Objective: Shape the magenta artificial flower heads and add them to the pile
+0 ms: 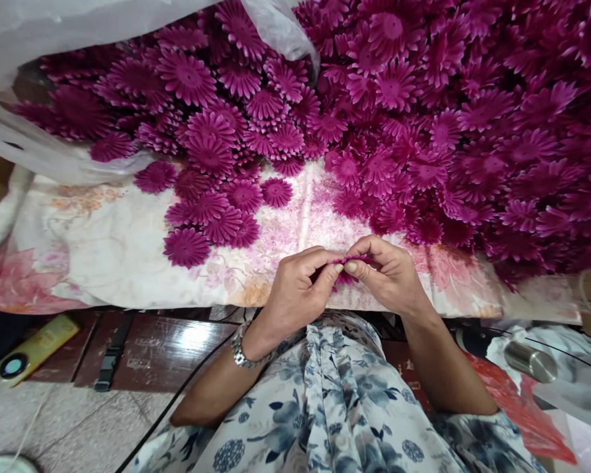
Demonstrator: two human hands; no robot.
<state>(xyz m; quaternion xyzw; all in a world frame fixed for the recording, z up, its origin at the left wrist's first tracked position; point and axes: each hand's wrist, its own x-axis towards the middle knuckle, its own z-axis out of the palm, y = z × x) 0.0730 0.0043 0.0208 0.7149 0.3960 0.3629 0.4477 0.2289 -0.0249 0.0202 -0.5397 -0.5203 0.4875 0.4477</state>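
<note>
Between both hands is a magenta artificial flower (346,278), partly hidden by the fingers. My left hand (303,282) pinches its left side with thumb and forefinger. On the other side my right hand (390,274) grips it the same way, the two thumbs nearly meeting. The hands are held above the front edge of a floral cloth (118,256). Beyond them to the left lie loose flat magenta flower heads (187,247), some overlapping. A large heap of similar magenta flowers (428,167) spreads over the right side.
A translucent plastic bag (10,131) at the upper left holds many flower heads. Below the cloth are a dark red wooden surface (162,348), a black buckle strap (111,358) and a yellow object (39,348). A metal cylinder (530,361) and red plastic (522,407) lie at the lower right.
</note>
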